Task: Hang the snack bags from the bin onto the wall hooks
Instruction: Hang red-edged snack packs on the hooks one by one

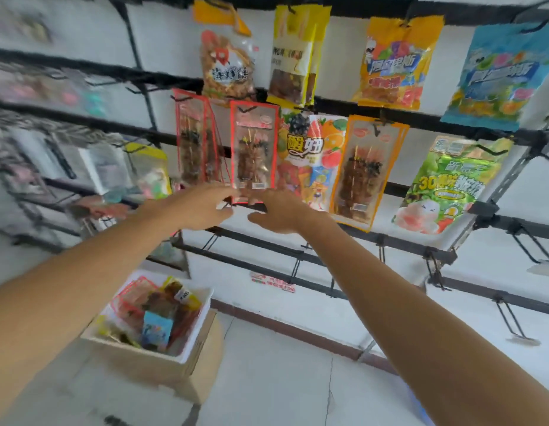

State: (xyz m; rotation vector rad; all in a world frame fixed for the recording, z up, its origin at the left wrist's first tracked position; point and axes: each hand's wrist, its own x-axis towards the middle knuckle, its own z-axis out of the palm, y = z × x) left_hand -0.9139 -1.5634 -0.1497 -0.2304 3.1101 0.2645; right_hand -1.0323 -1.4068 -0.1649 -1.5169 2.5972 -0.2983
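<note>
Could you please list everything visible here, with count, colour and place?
Red-edged skewer bag: one, red border, middle row, bottom edge at both hands.
Red-edged bags: a bunch, left of it.
Orange-edged skewer bag: orange border, middle row, right.
Fruit bag: one, multicoloured, between them.
Green bag: one, far right.
Top-row bags: four, orange-topped, yellow, orange, blue.
Bin: one, white, on a cardboard box, holding more bags.
Empty hooks: several, black, lower right.
Left hand: at the bag's bottom.
Right hand: beside it.
</note>
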